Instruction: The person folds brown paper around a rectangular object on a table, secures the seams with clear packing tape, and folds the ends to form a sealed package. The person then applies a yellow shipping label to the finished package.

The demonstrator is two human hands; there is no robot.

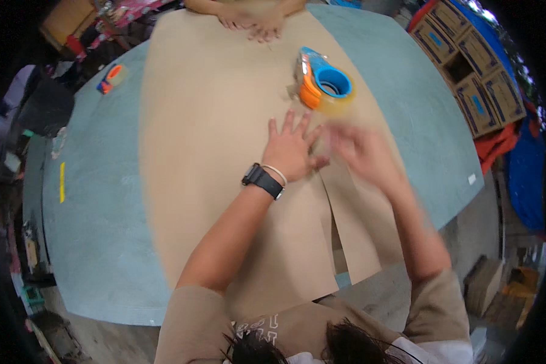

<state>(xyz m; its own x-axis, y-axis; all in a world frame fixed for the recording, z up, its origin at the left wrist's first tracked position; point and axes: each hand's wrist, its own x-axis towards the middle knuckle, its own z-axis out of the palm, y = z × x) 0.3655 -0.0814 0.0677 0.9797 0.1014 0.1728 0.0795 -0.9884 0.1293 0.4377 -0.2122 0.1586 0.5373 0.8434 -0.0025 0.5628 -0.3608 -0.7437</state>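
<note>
The left hand (pixel 290 151) lies palm down with its fingers spread on a large brown sheet (pixel 206 121), a dark watch (pixel 264 182) on its wrist. Just to its right, the right hand (pixel 367 151) is blurred, its fingers drawn toward one another near the left thumb; whether they pinch anything I cannot tell.

The sheet lies under and all around the left hand, its long axis running away from the person, and a slit (pixel 335 242) opens from just below the two hands back toward the body. The left hand is pressed just left of that slit's line; the right is nearer the narrower flap on its right side.

The sheet looks plain, smooth and matte, its near flaps bowed and parted. Just beyond the fingertips sits a blue and orange tape dispenser (pixel 317 79) with a clear yellowish roll.

Farther ahead, a co-worker's hands (pixel 266 27) rest on the far end. Well off to the left hand's left, a second dispenser (pixel 110 79) sits on the grey-green table (pixel 109 182); well right of the right hand are stacked cartons (pixel 505 94).
</note>
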